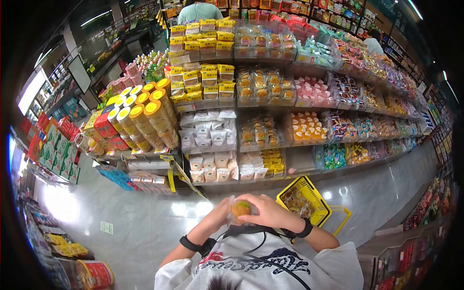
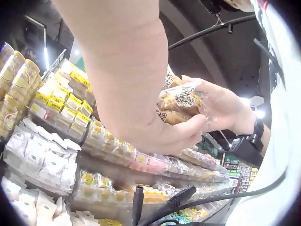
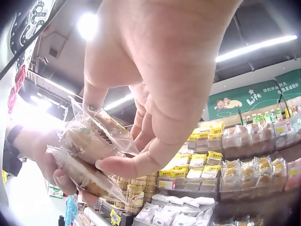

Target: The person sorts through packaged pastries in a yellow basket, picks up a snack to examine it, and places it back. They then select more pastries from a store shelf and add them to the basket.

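In front of the chest, both hands hold clear-wrapped pastries, round and golden brown with a green label on top. My right hand pinches them between thumb and fingers from the right. On the other side my left hand grips the wrapping, its fingers partly hidden behind it. Two wrapped pastries lie together in the right wrist view, the crinkled film sticking out around them. QR-code labels show on their undersides in the left wrist view.
A yellow basket with wrapped snacks inside stands on the floor at the right. Ahead rise tiered shelves of packaged pastries and sweets. Stacked jars stand at the left. Another shelf unit borders the right side.
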`<action>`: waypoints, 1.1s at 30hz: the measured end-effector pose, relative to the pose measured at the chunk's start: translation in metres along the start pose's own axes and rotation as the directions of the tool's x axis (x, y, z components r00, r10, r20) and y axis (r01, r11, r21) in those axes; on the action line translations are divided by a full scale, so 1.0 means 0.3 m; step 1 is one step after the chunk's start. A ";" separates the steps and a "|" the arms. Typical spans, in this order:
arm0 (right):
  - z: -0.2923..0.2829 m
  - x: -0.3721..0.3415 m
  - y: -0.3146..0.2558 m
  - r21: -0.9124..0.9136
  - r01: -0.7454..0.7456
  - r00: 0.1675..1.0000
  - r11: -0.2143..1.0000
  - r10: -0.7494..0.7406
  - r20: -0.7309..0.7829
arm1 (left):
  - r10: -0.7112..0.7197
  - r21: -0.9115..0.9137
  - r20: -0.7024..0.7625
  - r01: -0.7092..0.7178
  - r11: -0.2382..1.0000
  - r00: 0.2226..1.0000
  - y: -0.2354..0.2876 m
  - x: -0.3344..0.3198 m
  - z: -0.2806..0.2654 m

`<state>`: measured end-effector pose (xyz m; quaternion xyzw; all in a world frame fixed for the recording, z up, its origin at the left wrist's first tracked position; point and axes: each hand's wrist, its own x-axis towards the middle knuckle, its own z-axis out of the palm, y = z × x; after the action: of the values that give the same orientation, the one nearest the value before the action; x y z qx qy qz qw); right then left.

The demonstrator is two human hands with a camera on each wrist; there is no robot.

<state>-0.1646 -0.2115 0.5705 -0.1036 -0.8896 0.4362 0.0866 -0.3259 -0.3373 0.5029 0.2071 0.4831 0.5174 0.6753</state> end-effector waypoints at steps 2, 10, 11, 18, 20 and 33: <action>-0.014 -0.002 -0.001 -0.016 0.042 0.996 0.999 -0.040 0.085 | -0.022 -0.019 -0.018 0.021 1.000 1.000 -0.009 0.003 -0.011; 0.043 -0.033 0.002 -0.032 0.017 1.000 0.999 -0.017 -0.006 | 0.008 -0.081 -0.100 -0.016 0.997 0.995 -0.071 0.036 -0.041; 0.052 -0.034 0.000 -0.065 0.018 1.000 0.998 -0.019 -0.023 | 0.045 -0.076 -0.105 -0.053 0.996 0.993 -0.074 0.040 -0.039; 0.082 -0.050 -0.037 -0.161 -0.062 0.989 0.985 0.039 -0.140 | -0.080 -0.273 -0.058 0.061 0.960 0.995 0.056 -0.050 0.071; 0.084 -0.053 -0.043 -0.217 -0.071 0.987 0.974 0.037 -0.156 | 0.009 -0.059 -0.026 -0.011 0.998 1.000 0.025 -0.042 0.055; 0.049 -0.035 0.075 0.245 -0.156 0.957 0.957 0.086 0.275 | 0.048 0.347 0.155 -0.100 0.932 0.987 -0.031 -0.052 0.022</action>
<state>-0.1557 -0.2118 0.5430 -0.0873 -0.8189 0.5654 -0.0457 -0.3154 -0.3534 0.5055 0.3802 0.5101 0.4310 0.6400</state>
